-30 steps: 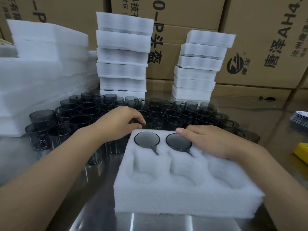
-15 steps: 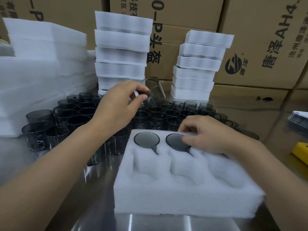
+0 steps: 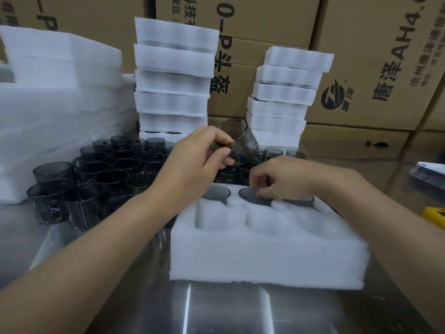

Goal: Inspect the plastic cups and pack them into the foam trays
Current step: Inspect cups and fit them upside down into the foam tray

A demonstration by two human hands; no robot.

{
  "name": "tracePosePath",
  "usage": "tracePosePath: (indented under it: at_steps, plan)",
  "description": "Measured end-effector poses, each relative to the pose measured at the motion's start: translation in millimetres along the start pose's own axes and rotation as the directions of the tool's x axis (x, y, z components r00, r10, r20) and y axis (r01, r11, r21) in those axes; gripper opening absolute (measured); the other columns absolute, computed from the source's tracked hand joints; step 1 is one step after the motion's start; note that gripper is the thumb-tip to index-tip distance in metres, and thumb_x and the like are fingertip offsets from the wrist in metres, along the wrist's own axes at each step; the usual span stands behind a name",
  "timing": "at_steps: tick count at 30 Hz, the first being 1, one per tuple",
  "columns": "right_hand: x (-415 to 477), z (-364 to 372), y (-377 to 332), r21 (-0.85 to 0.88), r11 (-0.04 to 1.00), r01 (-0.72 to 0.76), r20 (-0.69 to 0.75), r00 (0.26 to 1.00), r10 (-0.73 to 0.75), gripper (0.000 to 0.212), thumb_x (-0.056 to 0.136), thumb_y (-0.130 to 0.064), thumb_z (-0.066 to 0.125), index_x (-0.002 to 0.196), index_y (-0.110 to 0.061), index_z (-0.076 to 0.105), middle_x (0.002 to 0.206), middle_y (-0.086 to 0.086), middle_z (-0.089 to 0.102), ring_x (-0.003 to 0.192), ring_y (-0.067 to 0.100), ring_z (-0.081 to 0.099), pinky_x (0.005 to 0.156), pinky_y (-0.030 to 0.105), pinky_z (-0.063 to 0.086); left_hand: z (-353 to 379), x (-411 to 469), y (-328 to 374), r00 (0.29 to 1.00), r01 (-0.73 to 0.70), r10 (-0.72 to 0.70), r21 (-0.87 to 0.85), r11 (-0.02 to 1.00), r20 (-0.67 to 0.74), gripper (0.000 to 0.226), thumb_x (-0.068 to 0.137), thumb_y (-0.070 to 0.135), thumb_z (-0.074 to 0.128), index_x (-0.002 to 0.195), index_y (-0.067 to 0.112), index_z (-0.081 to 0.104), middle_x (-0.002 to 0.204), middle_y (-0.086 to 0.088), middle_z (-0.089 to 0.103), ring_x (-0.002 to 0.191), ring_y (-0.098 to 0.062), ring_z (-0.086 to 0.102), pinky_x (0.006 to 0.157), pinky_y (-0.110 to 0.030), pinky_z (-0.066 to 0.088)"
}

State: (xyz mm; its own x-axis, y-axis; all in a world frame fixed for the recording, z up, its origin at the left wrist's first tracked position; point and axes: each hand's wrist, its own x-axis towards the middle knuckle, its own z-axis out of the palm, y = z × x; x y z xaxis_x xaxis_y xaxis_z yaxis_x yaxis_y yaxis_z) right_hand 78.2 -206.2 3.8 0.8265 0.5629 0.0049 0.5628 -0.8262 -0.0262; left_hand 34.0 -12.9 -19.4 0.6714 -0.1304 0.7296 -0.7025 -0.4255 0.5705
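Left hand | thumb and fingers pinch smoky grey clear plastic cup, tilted, above white foam tray far edge | empty near-left pocket lies nearer, below | right hand fingers curled on seated far-middle cup, grip unclear

cup lifted from the cluster by left hand, right fingers now curled

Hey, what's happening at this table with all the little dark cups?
A person is packing smoky plastic cups into a white foam tray. The left hand holds a tilted cup in the air above the loose cups crowded on the metal table, seemingly to check it. The right hand has its curled fingers at the rim of a seated cup in the tray's back row. The front pockets are empty.
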Motion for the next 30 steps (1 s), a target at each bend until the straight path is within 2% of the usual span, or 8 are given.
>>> tracePosePath:
  at_steps: [10, 15, 18, 21, 23, 26, 28, 30]
  plan:
    - [-0.8, 5.1, 3.1, -0.043, 0.999, 0.02, -0.047, 0.999, -0.022, 0.008, 0.087, -0.03, 0.058, 0.089, -0.036, 0.052, 0.09, -0.013, 0.06, 0.078, 0.005, 0.052, 0.068, 0.03, 0.045, -0.4, 0.0, -4.0, 0.999, -0.022, 0.023, 0.036, 0.999, -0.024, 0.031, 0.094, 0.005, 0.054, 0.086, 0.035, 0.051, 0.09, 0.003, 0.064, 0.076, 0.008, 0.064, 0.066, -0.005, 0.047]
    - [-0.5, 8.4, 5.6, -0.031, 1.0, 0.0, -0.087, 0.996, -0.003, 0.008, 0.087, -0.03, 0.057, 0.094, -0.033, 0.055, 0.089, -0.012, 0.06, 0.076, 0.002, 0.051, 0.062, 0.025, 0.041, 3.9, -1.4, -8.7, 1.0, -0.006, 0.006, 0.043, 0.999, 0.008, 0.032, 0.094, 0.005, 0.052, 0.085, 0.035, 0.05, 0.093, 0.006, 0.06, 0.078, 0.005, 0.064, 0.066, -0.011, 0.051]
    - [1.1, 8.6, 5.8, 0.0, 1.0, -0.022, -0.073, 0.997, 0.022, 0.012, 0.088, -0.03, 0.058, 0.1, -0.033, 0.058, 0.093, -0.013, 0.061, 0.08, 0.006, 0.053, 0.066, 0.023, 0.043, 7.5, -3.7, -11.6, 0.999, -0.016, 0.012, 0.075, 0.997, 0.048, 0.025, 0.094, 0.004, 0.052, 0.088, 0.028, 0.054, 0.093, 0.008, 0.058, 0.08, 0.004, 0.064, 0.071, -0.019, 0.054]
    - [-2.2, 1.7, 7.6, 0.085, 0.995, -0.059, -0.032, 0.998, 0.062, 0.012, 0.09, -0.034, 0.06, 0.102, -0.035, 0.063, 0.091, -0.02, 0.06, 0.08, -0.004, 0.053, 0.065, 0.012, 0.039, 8.2, -4.3, -12.5, 0.998, -0.022, 0.015, 0.101, 0.995, 0.068, 0.013, 0.095, 0.005, 0.051, 0.094, 0.016, 0.058, 0.094, 0.009, 0.057, 0.08, 0.003, 0.064, 0.074, -0.027, 0.053]
    - [-7.2, -8.8, 7.9, 0.226, 0.971, -0.081, -0.111, 0.988, 0.108, 0.011, 0.094, -0.035, 0.055, 0.092, -0.038, 0.065, 0.086, -0.023, 0.064, 0.077, -0.007, 0.056, 0.064, 0.011, 0.039, 6.6, -3.2, -11.0, 0.998, -0.036, 0.031, 0.108, 0.993, 0.05, 0.011, 0.095, 0.005, 0.051, 0.096, 0.013, 0.058, 0.094, 0.009, 0.056, 0.081, 0.003, 0.064, 0.075, -0.03, 0.053]
    - [-14.5, -25.4, 5.1, 0.64, 0.768, -0.037, -0.283, 0.917, 0.28, 0.024, 0.099, -0.032, 0.045, 0.09, -0.03, 0.067, 0.084, -0.006, 0.072, 0.065, 0.004, 0.065, 0.057, 0.015, 0.049, 4.0, -2.7, -6.1, 0.996, -0.088, 0.083, 0.147, 0.985, 0.038, 0.01, 0.095, 0.005, 0.05, 0.098, 0.011, 0.058, 0.095, 0.009, 0.055, 0.083, 0.0, 0.063, 0.076, -0.032, 0.052]
    - [-16.2, -28.6, -0.9, 0.82, 0.572, 0.026, -0.266, 0.902, 0.34, 0.029, 0.098, -0.043, 0.045, 0.097, -0.022, 0.065, 0.087, 0.003, 0.073, 0.066, 0.014, 0.069, 0.056, 0.022, 0.054, 2.9, -4.4, -3.0, 0.989, -0.147, 0.137, 0.207, 0.967, 0.058, 0.011, 0.095, 0.005, 0.051, 0.1, 0.01, 0.059, 0.093, 0.008, 0.054, 0.084, -0.004, 0.059, 0.075, -0.03, 0.048]
    - [-14.7, -24.3, -6.5, 0.885, 0.465, 0.035, -0.207, 0.923, 0.325, 0.038, 0.094, -0.053, 0.046, 0.102, -0.02, 0.063, 0.086, 0.004, 0.073, 0.068, 0.019, 0.07, 0.059, 0.027, 0.055, 3.3, -6.9, -0.5, 0.981, -0.191, 0.175, 0.263, 0.946, 0.085, 0.012, 0.094, 0.006, 0.052, 0.103, 0.009, 0.06, 0.095, 0.008, 0.054, 0.081, -0.008, 0.056, 0.073, -0.032, 0.046]
